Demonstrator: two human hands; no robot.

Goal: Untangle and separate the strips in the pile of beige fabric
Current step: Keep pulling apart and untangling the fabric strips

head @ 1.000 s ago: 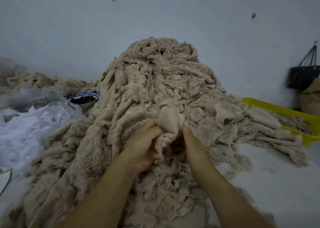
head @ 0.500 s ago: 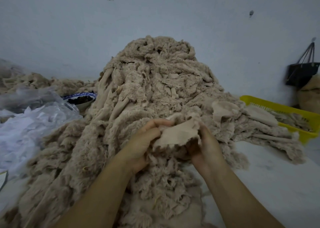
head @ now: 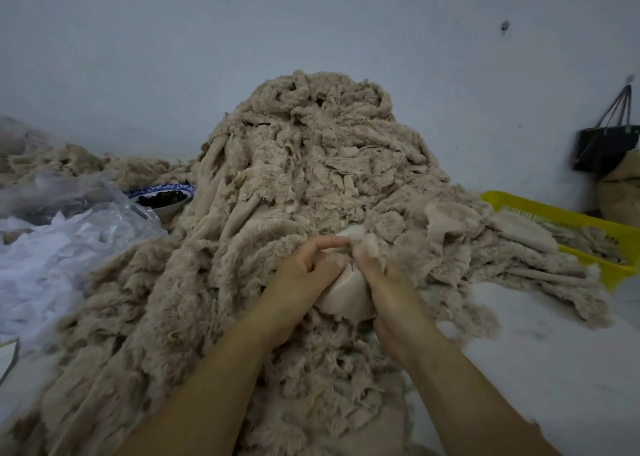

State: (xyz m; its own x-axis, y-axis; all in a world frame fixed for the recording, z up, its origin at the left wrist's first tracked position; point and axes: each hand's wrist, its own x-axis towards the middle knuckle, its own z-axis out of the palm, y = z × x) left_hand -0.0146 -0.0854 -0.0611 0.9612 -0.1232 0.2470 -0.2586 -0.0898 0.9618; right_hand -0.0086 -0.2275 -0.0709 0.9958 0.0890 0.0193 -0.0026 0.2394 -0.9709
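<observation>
The pile (head: pixel 311 178) was a dull beige throughout, its fuzzy strips mottled lighter and darker. At its front, a smooth strip (head: pixel 346 294) showed a paler, creamier beige, plain and unpatterned. Left of the pile, a bowl (head: pixel 175 208) had a white body, a blue-and-white patterned rim and dark brownish-black contents. Nearer on that side, crumpled plastic sheeting (head: pixel 69 248) was clear to whitish. Right of the pile was a bright yellow basket (head: pixel 554 213), and beyond it a black bag (head: pixel 606 147). The wall (head: pixel 138 57) behind the pile was pale grey-blue with a few dark marks. The bench (head: pixel 554 369) was white.
</observation>
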